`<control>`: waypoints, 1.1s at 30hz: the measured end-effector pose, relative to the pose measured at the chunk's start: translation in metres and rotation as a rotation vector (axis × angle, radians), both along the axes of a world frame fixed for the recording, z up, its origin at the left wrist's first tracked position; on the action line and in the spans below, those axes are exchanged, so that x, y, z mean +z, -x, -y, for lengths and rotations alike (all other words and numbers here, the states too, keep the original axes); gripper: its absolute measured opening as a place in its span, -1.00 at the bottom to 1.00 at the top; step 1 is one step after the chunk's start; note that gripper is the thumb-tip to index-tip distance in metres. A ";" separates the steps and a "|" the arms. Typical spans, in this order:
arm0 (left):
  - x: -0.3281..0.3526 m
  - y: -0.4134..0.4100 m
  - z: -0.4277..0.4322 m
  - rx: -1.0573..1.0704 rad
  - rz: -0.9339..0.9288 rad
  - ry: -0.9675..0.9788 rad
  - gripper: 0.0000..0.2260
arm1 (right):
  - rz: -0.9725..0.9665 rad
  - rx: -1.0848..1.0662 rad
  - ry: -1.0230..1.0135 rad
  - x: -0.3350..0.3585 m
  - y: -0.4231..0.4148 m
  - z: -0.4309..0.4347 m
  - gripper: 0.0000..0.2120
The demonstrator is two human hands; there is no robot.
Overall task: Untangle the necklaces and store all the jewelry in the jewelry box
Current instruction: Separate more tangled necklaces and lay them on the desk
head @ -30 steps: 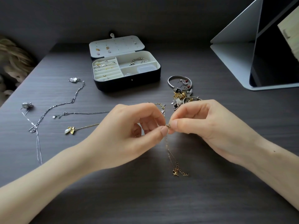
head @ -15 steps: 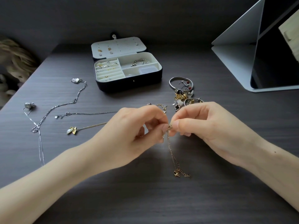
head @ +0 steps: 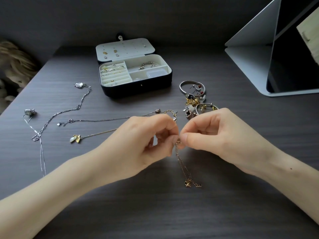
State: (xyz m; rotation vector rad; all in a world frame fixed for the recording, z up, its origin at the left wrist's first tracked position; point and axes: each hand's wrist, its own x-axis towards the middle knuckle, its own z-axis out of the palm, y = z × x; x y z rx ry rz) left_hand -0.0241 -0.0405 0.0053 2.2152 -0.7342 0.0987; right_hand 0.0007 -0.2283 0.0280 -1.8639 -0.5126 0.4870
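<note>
My left hand (head: pixel 146 144) and my right hand (head: pixel 219 137) meet fingertip to fingertip over the table's middle, both pinching a knot in a thin gold necklace (head: pixel 183 166). Its clasp end hangs down onto the table toward me. Behind my hands lies a pile of bangles, earrings and charms (head: pixel 195 102). To the left lie a silver chain with a pendant (head: pixel 69 109), a thin silver chain (head: pixel 96 120) and a gold chain with a leaf pendant (head: pixel 76 138). The dark jewelry box (head: pixel 138 87) stands open at the back, with rings and a bracelet in its cream compartments.
A tablet in a folded grey stand (head: pixel 284 62) stands at the back right. Another silver pendant with a long thin chain (head: pixel 29 112) lies near the table's left edge. Something furry (head: pixel 12 66) sits beyond that edge.
Both hands stay at the same knot, with only slight finger shifts. The hanging gold chain has swung a little. The view has shifted slightly.
</note>
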 end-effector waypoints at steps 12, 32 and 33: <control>0.007 0.003 -0.002 0.023 0.080 0.026 -0.94 | -0.068 -0.034 -0.044 0.000 -0.003 0.001 -0.91; 0.004 0.002 0.001 0.043 -0.052 0.109 -0.85 | -0.184 -0.073 -0.178 0.003 -0.002 -0.001 -0.77; 0.004 0.001 0.001 0.049 -0.057 0.114 -0.85 | -0.184 -0.070 -0.175 0.004 -0.002 -0.001 -0.76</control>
